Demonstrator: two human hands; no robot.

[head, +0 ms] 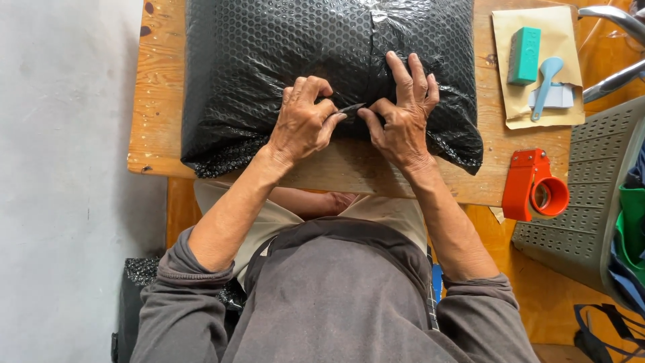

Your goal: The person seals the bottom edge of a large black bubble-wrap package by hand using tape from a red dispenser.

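Observation:
A large parcel wrapped in black bubble wrap (pixel 269 54) lies on a small wooden table (pixel 158 101). My left hand (pixel 304 119) pinches a thin fold of the black wrap at the parcel's near edge between thumb and fingers. My right hand (pixel 403 111) rests on the parcel just to the right, its thumb and forefinger gripping the same fold and its other fingers spread flat over the wrap. The two hands almost touch.
A red tape dispenser (pixel 534 185) sits at the table's near right corner. Further back lie a brown envelope (pixel 568 101), a teal block (pixel 524 55) and a light blue tool (pixel 547 84). A grey perforated plastic chair (pixel 591 181) stands to the right, grey floor to the left.

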